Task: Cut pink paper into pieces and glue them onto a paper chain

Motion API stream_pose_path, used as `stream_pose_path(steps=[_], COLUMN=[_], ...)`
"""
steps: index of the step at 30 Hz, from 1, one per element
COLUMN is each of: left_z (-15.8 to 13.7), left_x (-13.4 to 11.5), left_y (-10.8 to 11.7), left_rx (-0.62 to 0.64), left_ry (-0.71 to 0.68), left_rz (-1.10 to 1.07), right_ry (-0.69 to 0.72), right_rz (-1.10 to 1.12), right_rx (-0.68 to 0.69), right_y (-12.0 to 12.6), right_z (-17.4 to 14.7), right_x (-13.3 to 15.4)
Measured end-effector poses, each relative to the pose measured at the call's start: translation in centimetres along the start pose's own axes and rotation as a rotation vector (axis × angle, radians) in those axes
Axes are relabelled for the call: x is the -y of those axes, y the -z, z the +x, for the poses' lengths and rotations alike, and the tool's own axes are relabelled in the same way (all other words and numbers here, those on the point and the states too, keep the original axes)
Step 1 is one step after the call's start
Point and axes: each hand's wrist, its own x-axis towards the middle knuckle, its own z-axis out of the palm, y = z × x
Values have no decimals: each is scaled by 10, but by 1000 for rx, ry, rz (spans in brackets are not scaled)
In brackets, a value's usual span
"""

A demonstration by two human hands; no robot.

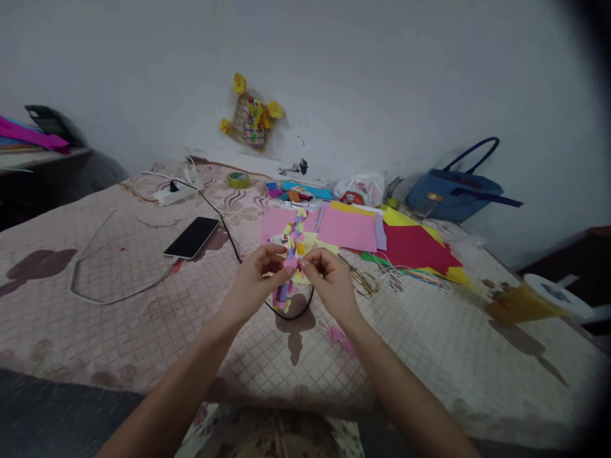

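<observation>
Between my hands stands a long, narrow paper craft [296, 230] with purple, pink and yellow pieces along it. Its top leans slightly right and its lower end hangs above the table. My left hand [255, 280] pinches it from the left near its middle. From the right, my right hand [334, 283] has thumb and fingertips closed on a small piece at the same height. Exactly what sits between the fingertips is too small to make out. Gold-handled scissors [365, 282] lie just beyond my right hand. Pink paper scraps [340, 338] rest below it.
Pink sheets [348, 229] and a dark red sheet [415, 248] lie behind my hands. White strings [394, 273] are on the right. A phone [192, 238] with its cable and a power strip [176, 193] lie left. A blue bag [453, 194] and a yellow tub [529, 302] stand right.
</observation>
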Motion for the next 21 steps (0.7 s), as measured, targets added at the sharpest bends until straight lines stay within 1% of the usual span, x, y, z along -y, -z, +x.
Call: stream_pose_path(steps=[3, 7, 11, 15, 18, 21], left_z=[1, 0, -2, -6, -12, -16], left_x=[3, 5, 3, 6, 12, 16], left_y=[3, 8, 16, 37, 57, 71], left_rx=[4, 32, 27, -52, -82, -81], left_ry=[49, 142, 186, 223, 227, 257], left_rz=[-60, -138, -137, -60, -21, -17], right_ry=[-21, -81, -128, -185, -225, -248], right_rz=[115, 305, 449, 483, 445, 396], right_rx=[-19, -156, -265, -263, -231, -195], right_y=[8, 27, 52, 76, 88, 97], right_z=[-2, 0, 9, 16, 18, 22], right_x=[-5, -19, -39, -60, -74, -83])
